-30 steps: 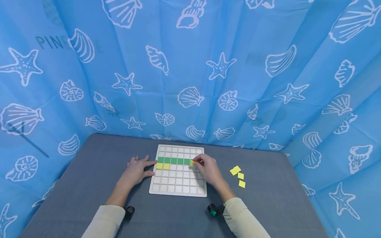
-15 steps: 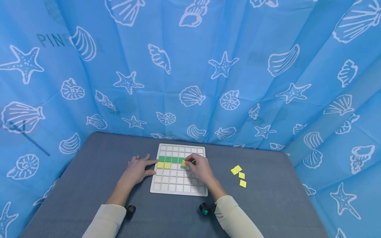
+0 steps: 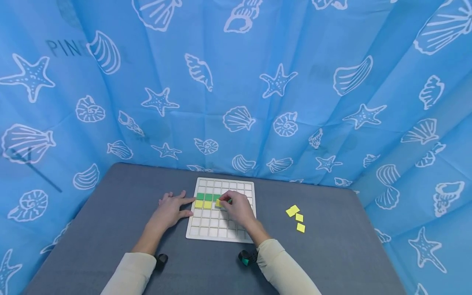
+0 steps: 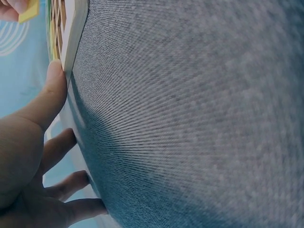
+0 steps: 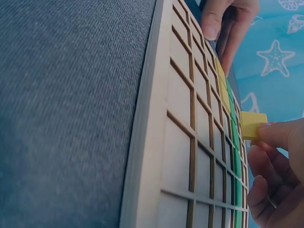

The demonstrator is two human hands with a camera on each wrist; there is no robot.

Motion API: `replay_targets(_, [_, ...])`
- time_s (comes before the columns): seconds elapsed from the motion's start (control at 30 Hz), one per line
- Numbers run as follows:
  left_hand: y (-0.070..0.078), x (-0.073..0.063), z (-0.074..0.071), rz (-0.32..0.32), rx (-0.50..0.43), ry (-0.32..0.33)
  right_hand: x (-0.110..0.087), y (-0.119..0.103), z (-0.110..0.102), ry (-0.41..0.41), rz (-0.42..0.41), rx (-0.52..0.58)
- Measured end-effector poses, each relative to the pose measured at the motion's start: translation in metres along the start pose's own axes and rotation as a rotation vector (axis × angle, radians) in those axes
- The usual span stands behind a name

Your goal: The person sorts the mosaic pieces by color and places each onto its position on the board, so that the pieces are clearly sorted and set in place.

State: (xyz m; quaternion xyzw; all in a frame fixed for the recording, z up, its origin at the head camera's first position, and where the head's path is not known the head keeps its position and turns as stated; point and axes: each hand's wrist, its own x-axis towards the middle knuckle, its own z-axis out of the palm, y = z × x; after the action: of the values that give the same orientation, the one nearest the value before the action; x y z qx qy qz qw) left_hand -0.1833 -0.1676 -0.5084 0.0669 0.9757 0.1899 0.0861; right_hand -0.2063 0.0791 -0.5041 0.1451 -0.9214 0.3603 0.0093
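Observation:
A white square grid board (image 3: 222, 232) lies on the table. A row of green tiles (image 3: 208, 196) fills cells from its left side, partly hidden by my right hand. Below that row, two yellow tiles (image 3: 198, 204) sit side by side at the left. My right hand (image 3: 239, 208) pinches another yellow tile (image 5: 252, 124) between thumb and fingers, held just above the board, right of those two. My left hand (image 3: 167, 212) rests at the board's left edge, its thumb and index finger touching the rim and the other fingers spread on the cloth.
Several loose yellow tiles (image 3: 299, 218) lie right of the board, two of them touching or overlapping. A grey cloth (image 3: 332, 254) covers the table. Behind it hangs a blue curtain (image 3: 206, 102) with white shells and starfish.
My right hand has moved left across the board with the yellow tile, from the right end of the green row towards the two placed yellow tiles. My left hand has stayed put.

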Motion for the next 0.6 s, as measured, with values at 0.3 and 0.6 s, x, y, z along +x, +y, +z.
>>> replay_targets(0.3, [-0.001,0.003,0.002,-0.013,0.009,-0.014,0.003,-0.005,0.008,-0.050,0.032,-0.042])
replay_targets(0.6, [-0.001,0.002,0.001,-0.021,0.005,-0.020,0.002,-0.005,0.013,-0.042,-0.031,-0.164])
